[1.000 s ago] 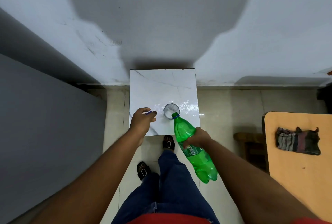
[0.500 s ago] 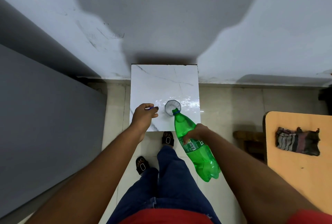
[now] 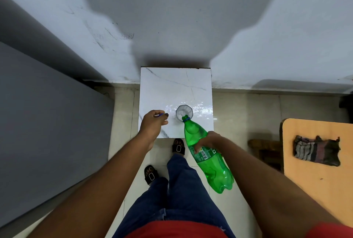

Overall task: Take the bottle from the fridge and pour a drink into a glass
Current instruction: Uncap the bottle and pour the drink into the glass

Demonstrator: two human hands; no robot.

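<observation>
A large green plastic bottle (image 3: 208, 159) is tilted, its open mouth over the rim of a clear glass (image 3: 184, 111) that stands on a small white marble-top table (image 3: 172, 88). My right hand (image 3: 207, 140) grips the bottle around its middle. Clear liquid with foam shows inside the glass. My left hand (image 3: 153, 123) rests over the table's front left part, fingers closed on a small blue bottle cap (image 3: 161, 115), a short way left of the glass.
A grey fridge side (image 3: 47, 115) fills the left. A wooden table (image 3: 321, 180) with a folded striped cloth (image 3: 317, 150) is at the right, a dark wooden stool (image 3: 265, 148) beside it. A white wall stands behind the marble table. My legs and sandals are below.
The bottle's base has risen a little, steepening the tilt while the mouth stays at the glass. My left hand has stayed in place with the cap.
</observation>
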